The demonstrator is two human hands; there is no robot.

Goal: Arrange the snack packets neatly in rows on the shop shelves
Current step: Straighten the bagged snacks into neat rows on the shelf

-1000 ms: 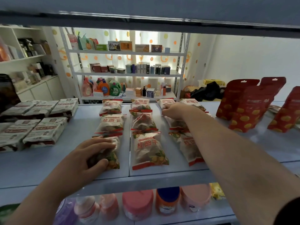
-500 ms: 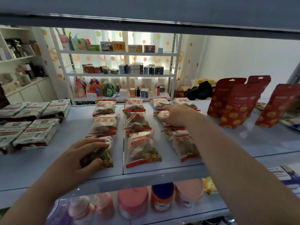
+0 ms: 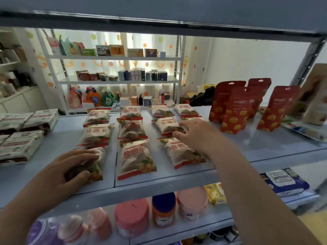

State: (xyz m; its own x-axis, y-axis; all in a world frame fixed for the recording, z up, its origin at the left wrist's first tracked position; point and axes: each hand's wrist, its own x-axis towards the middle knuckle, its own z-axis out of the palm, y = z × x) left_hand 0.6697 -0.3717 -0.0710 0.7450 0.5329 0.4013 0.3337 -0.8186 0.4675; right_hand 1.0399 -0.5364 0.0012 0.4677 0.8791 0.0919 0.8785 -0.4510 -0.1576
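I see a white rack (image 3: 113,58) at the back, in front of a dotted curtain (image 3: 152,43). Boxes (image 3: 116,50) on its top two levels, detergent bottles (image 3: 107,97) on the lowest. Black bag (image 3: 203,98) just right of it. Bottom of my view: pink-lidded jar (image 3: 131,214) beside an orange jar (image 3: 163,209) with a blue lid, wipes pack (image 3: 283,181) further right. White cabinet (image 3: 17,101) far left.

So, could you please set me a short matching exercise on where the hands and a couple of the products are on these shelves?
Things:
1. left hand
2. right hand
3. red pouches
4. pink-lidded jar

Places:
A. standing upright at the right of the upper shelf
B. gripping the front-left packet
C. on the lower shelf
D. touching the middle packets further back, on the right

Pairs: 1-B, 2-D, 3-A, 4-C
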